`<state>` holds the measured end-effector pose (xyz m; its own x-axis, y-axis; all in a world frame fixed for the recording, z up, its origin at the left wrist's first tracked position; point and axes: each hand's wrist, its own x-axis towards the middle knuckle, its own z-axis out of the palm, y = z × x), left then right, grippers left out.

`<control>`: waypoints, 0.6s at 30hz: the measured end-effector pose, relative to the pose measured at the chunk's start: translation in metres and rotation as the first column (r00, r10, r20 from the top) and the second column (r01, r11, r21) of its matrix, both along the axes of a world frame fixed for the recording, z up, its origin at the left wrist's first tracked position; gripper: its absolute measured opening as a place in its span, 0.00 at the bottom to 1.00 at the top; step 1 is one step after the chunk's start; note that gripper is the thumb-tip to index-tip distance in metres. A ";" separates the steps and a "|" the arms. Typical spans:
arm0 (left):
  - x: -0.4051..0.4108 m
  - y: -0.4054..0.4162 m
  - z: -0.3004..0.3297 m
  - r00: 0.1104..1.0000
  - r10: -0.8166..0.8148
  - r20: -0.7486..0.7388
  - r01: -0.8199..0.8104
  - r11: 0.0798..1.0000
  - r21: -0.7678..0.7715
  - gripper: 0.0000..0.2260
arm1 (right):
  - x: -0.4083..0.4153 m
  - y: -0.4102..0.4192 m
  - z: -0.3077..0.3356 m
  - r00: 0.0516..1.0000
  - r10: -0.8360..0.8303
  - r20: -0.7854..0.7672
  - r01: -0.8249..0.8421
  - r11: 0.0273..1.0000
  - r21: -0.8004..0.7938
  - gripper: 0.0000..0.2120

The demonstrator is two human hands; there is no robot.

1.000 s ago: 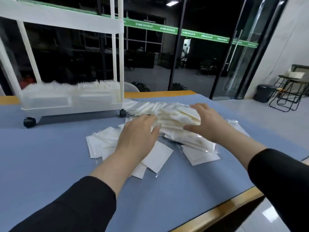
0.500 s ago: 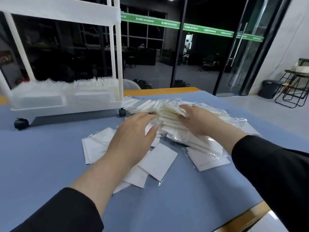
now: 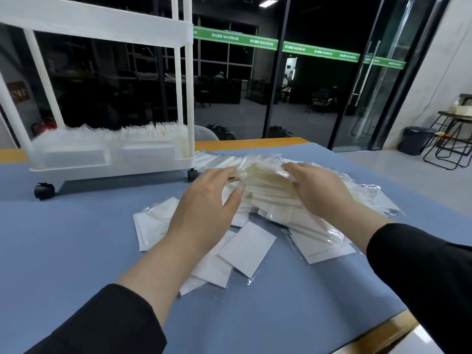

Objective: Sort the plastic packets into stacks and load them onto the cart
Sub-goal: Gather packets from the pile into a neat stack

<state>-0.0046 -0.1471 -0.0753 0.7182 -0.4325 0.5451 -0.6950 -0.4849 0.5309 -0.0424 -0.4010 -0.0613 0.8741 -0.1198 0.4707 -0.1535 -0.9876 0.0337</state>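
A dark bin (image 3: 416,140) stands on the floor beside black chairs (image 3: 452,139) — behind them, glass doors (image 3: 378,80).

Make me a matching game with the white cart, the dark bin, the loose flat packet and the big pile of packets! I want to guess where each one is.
Things:
1. white plastic wheeled cart
2. dark round waste bin
3. single flat white plastic packet
4. heaped pile of clear-wrapped white packets

Places:
A. between the left hand and right hand
B. on the floor, far right
C. lying near the left wrist
D. standing at the table's far left

Pairs: 1-D, 2-B, 3-C, 4-A
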 end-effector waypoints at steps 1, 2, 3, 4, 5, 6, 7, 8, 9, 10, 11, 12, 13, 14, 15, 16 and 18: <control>-0.001 0.000 0.001 1.000 -0.006 0.003 0.006 1.000 -0.018 0.24 | -0.007 0.003 0.003 0.999 0.035 0.024 -0.035 0.999 -0.036 0.15; -0.003 0.001 0.002 1.000 -0.014 0.004 0.014 0.999 -0.036 0.28 | -0.014 0.007 0.007 0.996 0.082 0.037 -0.079 0.994 -0.074 0.16; -0.005 0.001 0.004 1.000 -0.027 0.013 0.028 0.998 -0.058 0.32 | -0.020 0.013 0.011 0.991 0.132 0.040 -0.127 0.986 -0.111 0.17; -0.006 0.001 0.006 0.998 -0.045 0.036 0.047 0.995 -0.083 0.35 | -0.027 0.021 0.016 0.983 0.181 0.039 -0.173 0.973 -0.150 0.18; -0.006 0.002 0.008 0.996 -0.066 0.068 0.072 0.993 -0.095 0.37 | -0.033 0.030 0.021 0.973 0.226 0.040 -0.214 0.958 -0.188 0.18; -0.006 0.002 0.009 0.990 -0.084 0.109 0.094 0.992 -0.085 0.38 | -0.037 0.038 0.024 0.963 0.266 0.042 -0.250 0.942 -0.222 0.18; -0.006 0.004 0.010 0.983 -0.091 0.159 0.101 0.993 -0.054 0.36 | -0.041 0.048 0.029 0.952 0.303 0.038 -0.285 0.927 -0.242 0.17; -0.006 0.006 0.011 0.972 -0.093 0.214 0.100 0.995 -0.020 0.34 | -0.045 0.058 0.033 0.941 0.337 0.030 -0.319 0.914 -0.251 0.17; -0.006 0.011 0.013 0.961 -0.088 0.262 0.092 0.996 -0.002 0.30 | -0.047 0.068 0.038 0.926 0.376 0.025 -0.359 0.899 -0.252 0.18; -0.006 0.018 0.014 0.950 -0.076 0.304 0.079 0.997 0.000 0.27 | -0.048 0.080 0.041 0.907 0.419 0.029 -0.400 0.882 -0.251 0.19; -0.006 0.029 0.016 0.939 -0.059 0.338 0.066 0.998 -0.010 0.24 | -0.049 0.092 0.044 0.889 0.456 0.037 -0.434 0.867 -0.246 0.20; -0.007 0.042 0.017 0.931 -0.036 0.363 0.045 0.999 -0.017 0.22 | -0.049 0.105 0.045 0.875 0.481 0.043 -0.459 0.857 -0.235 0.20; -0.008 0.057 0.018 0.925 -0.007 0.381 0.015 1.000 -0.018 0.20 | -0.048 0.120 0.046 0.866 0.498 0.048 -0.478 0.851 -0.217 0.20; -0.009 0.075 0.020 0.917 0.028 0.397 -0.024 1.000 -0.016 0.17 | -0.046 0.136 0.045 0.859 0.510 0.053 -0.492 0.848 -0.197 0.21; -0.010 0.093 0.021 0.910 0.062 0.410 -0.062 0.998 -0.014 0.13 | -0.044 0.153 0.043 0.850 0.524 0.059 -0.508 0.843 -0.177 0.23; -0.012 0.113 0.022 0.904 0.091 0.418 -0.094 0.995 -0.012 0.10 | -0.041 0.171 0.043 0.839 0.540 0.064 -0.528 0.837 -0.147 0.24; -0.015 0.152 0.024 0.910 0.132 0.394 -0.131 0.991 -0.030 0.05 | -0.033 0.209 0.043 0.808 0.584 0.081 -0.581 0.812 -0.059 0.22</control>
<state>-0.0191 0.0054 -0.0518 0.4951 -0.3473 0.7964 -0.7780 -0.5853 0.2284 -0.0750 -0.1920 -0.0188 0.7290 0.4131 0.5458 0.4459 -0.8915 0.0792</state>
